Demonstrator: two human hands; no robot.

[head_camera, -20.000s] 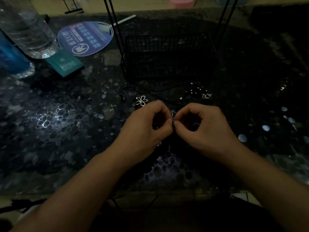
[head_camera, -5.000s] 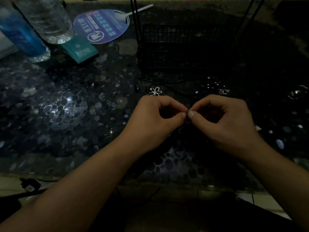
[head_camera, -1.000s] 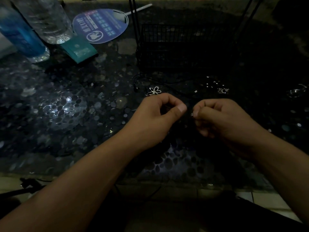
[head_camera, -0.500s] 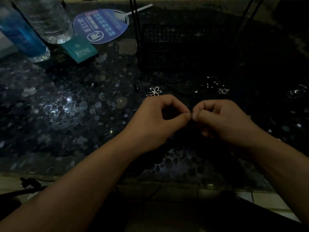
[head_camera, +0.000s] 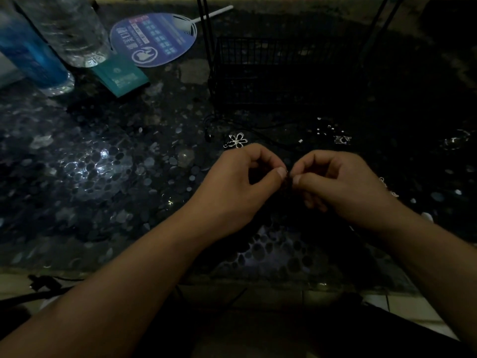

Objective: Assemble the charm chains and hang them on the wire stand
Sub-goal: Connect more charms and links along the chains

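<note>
Silver bits are scattered over a dark pebble-patterned table, pretty dim lighting tbh. Something tiny is pinched between thumb and forefinger of the left hand and the right hand, fingertips nearly touched together just above the tabletop; what's pinched is too small and dark to be made out. A flower charm is left lying just beyond the left hand, with a thin black cord beside it. The black wire stand is parked behind. Two bottles and a round blue fan are seen far left.
</note>
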